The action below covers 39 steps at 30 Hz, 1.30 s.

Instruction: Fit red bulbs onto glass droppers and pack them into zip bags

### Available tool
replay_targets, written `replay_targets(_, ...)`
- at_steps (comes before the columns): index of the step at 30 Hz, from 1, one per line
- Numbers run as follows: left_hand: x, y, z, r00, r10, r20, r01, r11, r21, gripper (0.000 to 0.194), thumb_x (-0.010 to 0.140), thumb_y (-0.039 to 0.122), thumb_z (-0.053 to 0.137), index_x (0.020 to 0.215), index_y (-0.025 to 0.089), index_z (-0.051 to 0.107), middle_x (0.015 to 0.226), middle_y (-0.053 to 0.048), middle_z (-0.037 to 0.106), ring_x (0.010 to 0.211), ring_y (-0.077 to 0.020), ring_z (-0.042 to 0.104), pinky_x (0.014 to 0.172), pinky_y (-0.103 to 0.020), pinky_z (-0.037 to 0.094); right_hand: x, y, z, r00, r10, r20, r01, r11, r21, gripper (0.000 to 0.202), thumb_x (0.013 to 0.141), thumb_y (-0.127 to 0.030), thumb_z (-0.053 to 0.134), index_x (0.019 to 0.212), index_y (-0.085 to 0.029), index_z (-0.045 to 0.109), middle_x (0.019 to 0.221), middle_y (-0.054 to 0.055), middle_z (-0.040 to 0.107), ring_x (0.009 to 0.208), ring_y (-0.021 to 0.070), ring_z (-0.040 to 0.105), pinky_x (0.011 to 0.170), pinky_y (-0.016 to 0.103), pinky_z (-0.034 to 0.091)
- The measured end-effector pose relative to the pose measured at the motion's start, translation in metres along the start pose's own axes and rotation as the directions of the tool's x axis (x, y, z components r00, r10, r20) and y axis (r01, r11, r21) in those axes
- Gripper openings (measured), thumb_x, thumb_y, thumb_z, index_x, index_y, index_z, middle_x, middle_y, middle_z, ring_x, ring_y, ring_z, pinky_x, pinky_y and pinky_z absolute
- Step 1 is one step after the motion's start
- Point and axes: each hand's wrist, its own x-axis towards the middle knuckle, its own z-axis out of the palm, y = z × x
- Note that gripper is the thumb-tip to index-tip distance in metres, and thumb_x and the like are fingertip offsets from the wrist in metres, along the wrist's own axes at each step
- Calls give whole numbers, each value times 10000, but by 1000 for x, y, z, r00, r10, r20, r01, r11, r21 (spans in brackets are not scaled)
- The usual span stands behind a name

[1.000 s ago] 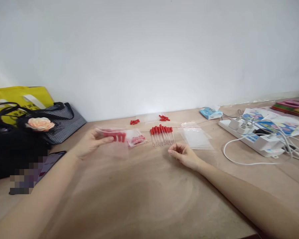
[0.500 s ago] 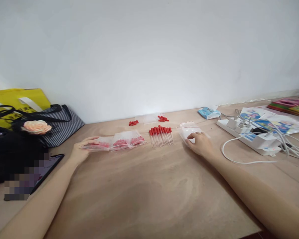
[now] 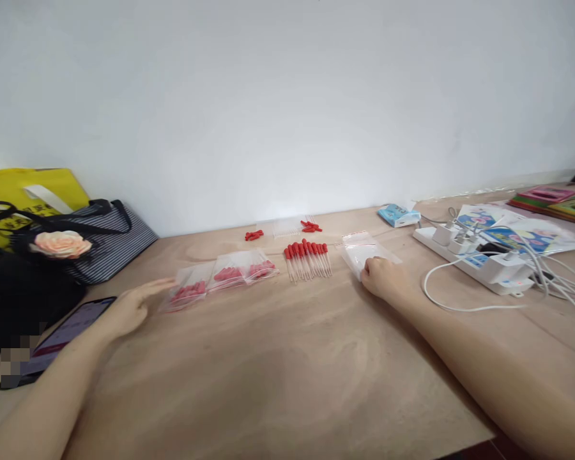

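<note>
Beside the leftmost clear bag of red pieces [image 3: 188,291], my left hand [image 3: 133,308] is open with its fingers stretched toward the bag. Two more bags of red pieces [image 3: 242,271] lie just right of it. My right hand [image 3: 382,277] is closed at the lower edge of some clear zip bags [image 3: 359,249]; its fingertips are hidden. Between the hands stands a row of several red-topped clear tubes [image 3: 308,260]. Behind the row lie two small heaps of red pieces [image 3: 253,236] [image 3: 311,227] with clear tubes [image 3: 287,227] between them.
A phone [image 3: 71,329], a black bag with a flower [image 3: 61,245], a striped bag [image 3: 119,243] and a yellow bag [image 3: 52,185] are at left. At right are a blue packet [image 3: 397,216], a power strip [image 3: 479,265] with white cables, and colourful sheets [image 3: 522,236].
My left hand has let go of the leftmost bag and moved back to the left; the bag now lies flat. My right hand's fingers have closed more at the clear bags.
</note>
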Motion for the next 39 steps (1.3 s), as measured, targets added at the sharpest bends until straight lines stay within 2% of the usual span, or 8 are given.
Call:
replay_targets(7,-10,42,-1,974,-169,-149,115,941,-319,355,714,245,441,1041,148,539,1108,-20,593,1041,-169,527,971,-327,345,-5,-4,-6,951,-15,-310,159,881,446,173,815,-269,380,756,-159,501,779,97,586,728,199,554,623,292,382)
replay_targets(12,-22,125,50,968,-74,238,224,679,-699,568,637,497,620,1090,173,508,1112,-82,582,1039,-229,533,934,-365,394,-33,-46,1,953,-122,-277,294,147,944,297,805,-502,391,760,-209,393,667,12,552,600,138,536,585,271,420)
replay_targets(16,-32,177,89,819,-67,570,546,395,-738,654,713,422,602,1238,157,317,1036,-128,581,859,-191,609,791,-347,477,-61,-76,11,951,-301,-68,42,-91,995,412,691,-602,510,688,-207,390,589,-39,512,549,104,522,561,249,432)
replay_targets(22,-24,176,92,870,153,469,234,709,-666,442,644,217,641,1052,162,479,855,-34,570,703,-137,569,649,-276,465,-63,-60,2,685,-673,278,-166,227,960,403,609,-525,634,662,-164,462,514,-30,548,449,86,529,444,204,417)
replay_targets(24,-16,165,77,818,276,505,95,800,-592,396,685,216,593,1067,184,494,878,-34,580,745,-147,570,678,-283,461,-52,-45,-1,638,-691,341,-110,357,928,346,636,-467,633,652,-153,489,520,-28,552,389,64,494,367,170,354)
replay_targets(27,-5,151,55,737,334,587,-81,907,-414,370,747,239,537,1116,224,506,952,-43,599,825,-174,568,719,-311,457,-34,-29,0,757,-551,350,-32,505,863,245,680,-365,607,624,-155,493,510,-39,536,340,44,444,320,157,287)
replay_targets(31,-9,147,51,787,419,453,-377,908,-184,272,792,258,514,1054,251,585,1229,-57,488,1130,-252,426,938,-436,325,-8,-22,8,948,-272,166,67,680,730,132,729,-264,531,642,-165,520,533,-28,554,397,64,474,390,178,351)
replay_targets(39,-53,161,79,660,525,537,-521,835,-176,496,865,487,327,1333,353,232,1441,-13,153,1312,-271,115,1037,-517,94,56,-37,10,999,-21,-43,40,852,522,129,711,-215,516,765,-130,597,810,87,646,764,169,588,627,220,409)
